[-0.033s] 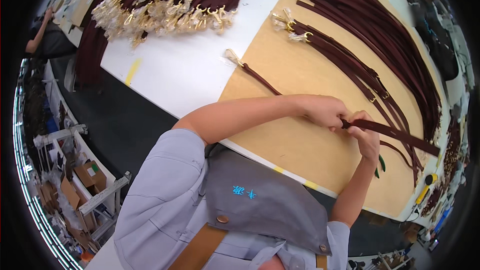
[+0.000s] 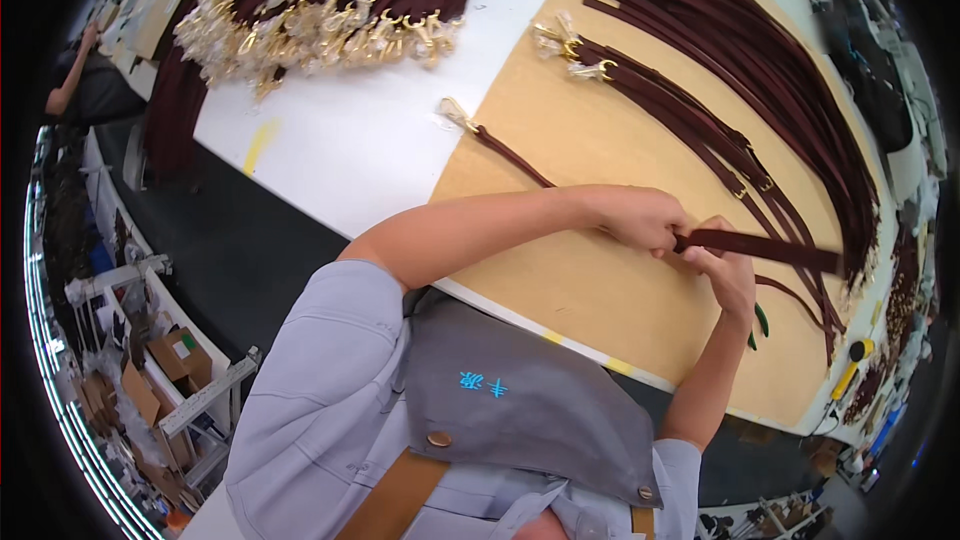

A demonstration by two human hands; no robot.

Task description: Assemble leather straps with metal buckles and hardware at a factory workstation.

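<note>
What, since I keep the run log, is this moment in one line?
left hand: gripping dark-red strap | right hand: gripping same strap | table: strap bundle, clip-ended straps

Maroon strap (image 2: pixel 765 246) | flat, narrow | held raised over tan mat (image 2: pixel 600 310) | free end blurred, pointing toward mat's right side | gripped part mostly hidden

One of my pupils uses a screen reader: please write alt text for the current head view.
A person's left hand and right hand hold a dark red strap over a tan work surface. Higher in the picture lie more dark red straps, some with gold buckles, and at upper left a cluster of clear-wrapped gold clasps.
</note>
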